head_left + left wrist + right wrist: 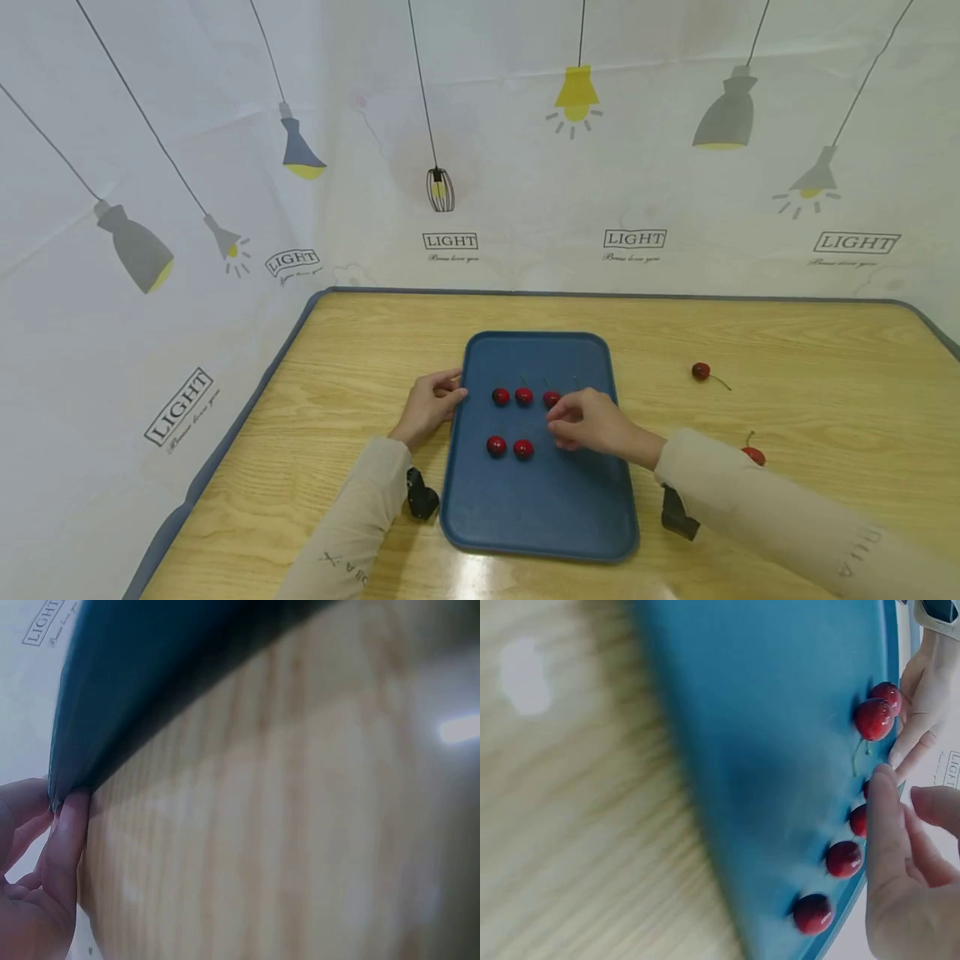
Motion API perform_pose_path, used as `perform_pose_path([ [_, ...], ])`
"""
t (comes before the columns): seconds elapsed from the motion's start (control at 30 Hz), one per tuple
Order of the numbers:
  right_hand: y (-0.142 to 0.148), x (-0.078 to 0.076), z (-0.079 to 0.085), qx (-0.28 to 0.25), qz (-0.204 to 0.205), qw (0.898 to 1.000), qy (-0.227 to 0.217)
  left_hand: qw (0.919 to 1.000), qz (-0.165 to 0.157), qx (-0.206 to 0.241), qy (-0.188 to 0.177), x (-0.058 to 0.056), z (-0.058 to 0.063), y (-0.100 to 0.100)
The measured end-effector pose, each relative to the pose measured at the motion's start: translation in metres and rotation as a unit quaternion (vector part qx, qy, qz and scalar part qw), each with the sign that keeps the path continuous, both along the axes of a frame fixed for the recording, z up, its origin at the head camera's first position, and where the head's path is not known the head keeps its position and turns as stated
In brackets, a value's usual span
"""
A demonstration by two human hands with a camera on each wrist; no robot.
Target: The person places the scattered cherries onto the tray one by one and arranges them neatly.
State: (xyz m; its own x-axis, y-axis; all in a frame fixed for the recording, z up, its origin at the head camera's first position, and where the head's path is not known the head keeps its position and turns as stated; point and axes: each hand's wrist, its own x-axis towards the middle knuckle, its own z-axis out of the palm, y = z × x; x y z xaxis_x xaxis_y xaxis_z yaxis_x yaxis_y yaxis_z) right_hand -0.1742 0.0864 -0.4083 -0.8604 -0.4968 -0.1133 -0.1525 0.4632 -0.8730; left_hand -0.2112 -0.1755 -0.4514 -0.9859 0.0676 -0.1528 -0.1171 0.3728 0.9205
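A blue rectangular tray [536,508] lies on the wooden table, bearing two rows of red cherries. In the nearer row are two, a left cherry [496,447] and a right cherry [523,449]; the farther row has several, including a cherry [500,397] at its left end. My left hand [429,408] pinches the tray's left rim between thumb and fingers, as the left wrist view also shows. Above the tray's right half is my right hand [592,423], fingers bent and nothing visible between them. It hides a far-row cherry [812,913] from the head view.
On the table [360,375], right of the tray, lies a stemmed cherry [701,372]. Another cherry [753,456] is partly covered by the right sleeve [780,508]. A white wall sheet [510,125] printed with lamps stands behind the table and along its left side.
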Motion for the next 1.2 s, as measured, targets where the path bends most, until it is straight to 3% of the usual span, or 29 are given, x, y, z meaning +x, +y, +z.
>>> perform_pose_path([
  [0.2, 0.03, 0.004, -0.004, -0.016, 0.034, 0.999, 0.021, 1.0, 0.001, 0.002, -0.003, 0.001, -0.001, 0.0],
  [0.4, 0.06, 0.004, -0.002, -0.037, -0.006, 0.999, -0.005, 1.0, 0.003, -0.007, -0.001, 0.0, 0.0, 0.0],
  [0.6, 0.09, 0.005, 0.0, -0.04, -0.045, 0.998, 0.016, 1.0, 0.002, -0.007, 0.0, 0.0, -0.001, 0.001],
  [0.87, 0.13, 0.004, -0.001, 0.009, -0.092, 0.993, 0.075, 1.0, 0.004, -0.007, -0.002, 0.001, 0.0, 0.001],
  [1.2, 0.178, 0.006, -0.011, 0.081, -0.141, 0.983, 0.083, 1.0, 0.005, -0.005, 0.001, 0.001, 0.0, 0.002],
])
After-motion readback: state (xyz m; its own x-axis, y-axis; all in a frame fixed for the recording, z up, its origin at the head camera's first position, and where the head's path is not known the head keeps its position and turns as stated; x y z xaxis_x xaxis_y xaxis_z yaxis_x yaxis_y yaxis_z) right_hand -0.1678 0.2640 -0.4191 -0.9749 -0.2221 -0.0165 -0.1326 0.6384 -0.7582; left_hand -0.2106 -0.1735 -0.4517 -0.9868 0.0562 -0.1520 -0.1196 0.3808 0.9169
